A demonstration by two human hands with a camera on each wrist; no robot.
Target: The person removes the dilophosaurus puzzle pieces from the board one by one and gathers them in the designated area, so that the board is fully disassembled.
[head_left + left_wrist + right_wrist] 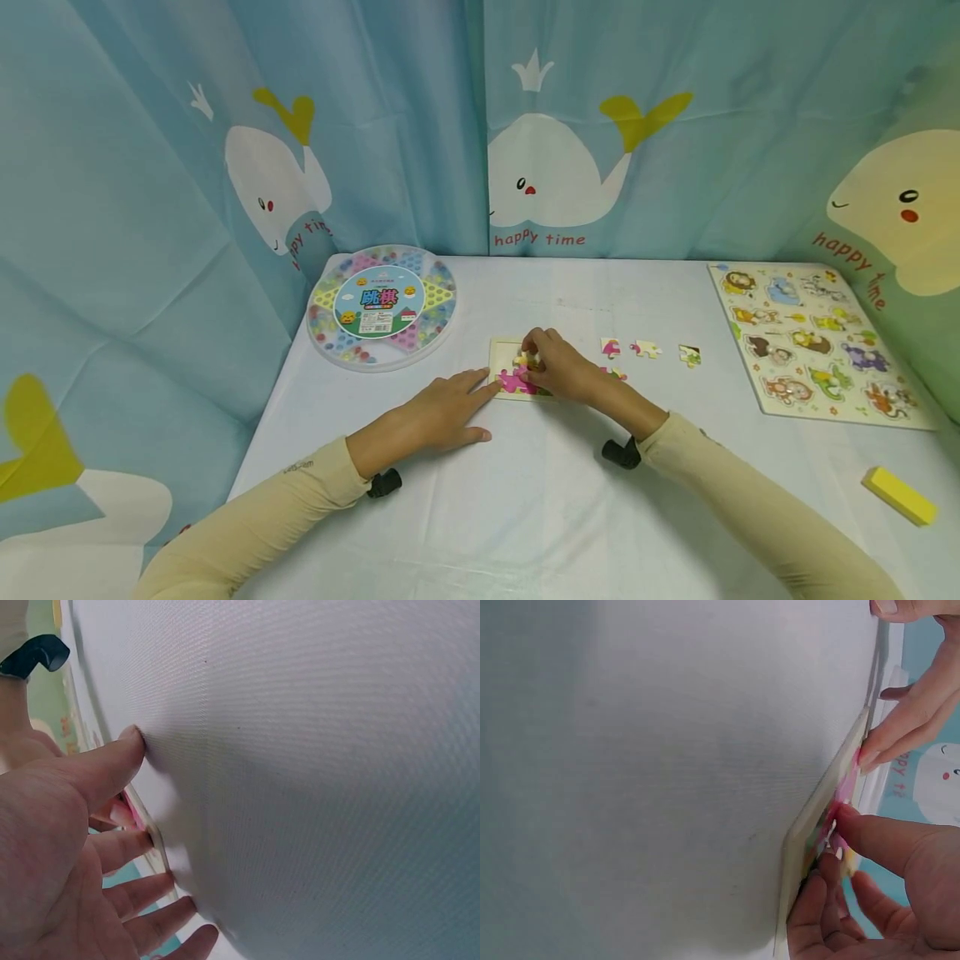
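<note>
A small jigsaw tray (pixel 504 347) with a pale wooden rim lies flat on the white table, with pink pieces (pixel 512 382) in its lower part. Over it, my right hand (pixel 566 368) pinches a puzzle piece (pixel 521 360) with yellow and pink on it, thumb and fingertips right at the pieces. The right wrist view shows the thumb low against the pink area; the curled fingers hide part of the tray. My left hand (pixel 442 414) rests at the tray's left side, fingers spread and nearly straight, fingertips along its rim (pixel 160 851).
Several loose puzzle pieces (pixel 646 349) lie right of the tray, one partly behind the right wrist. A round Chinese checkers box (pixel 442 329) stands back left. An animal peg board (pixel 757 367) and a yellow block (pixel 898 496) are at the right. A blue curtain (pixel 420 125) hangs behind.
</note>
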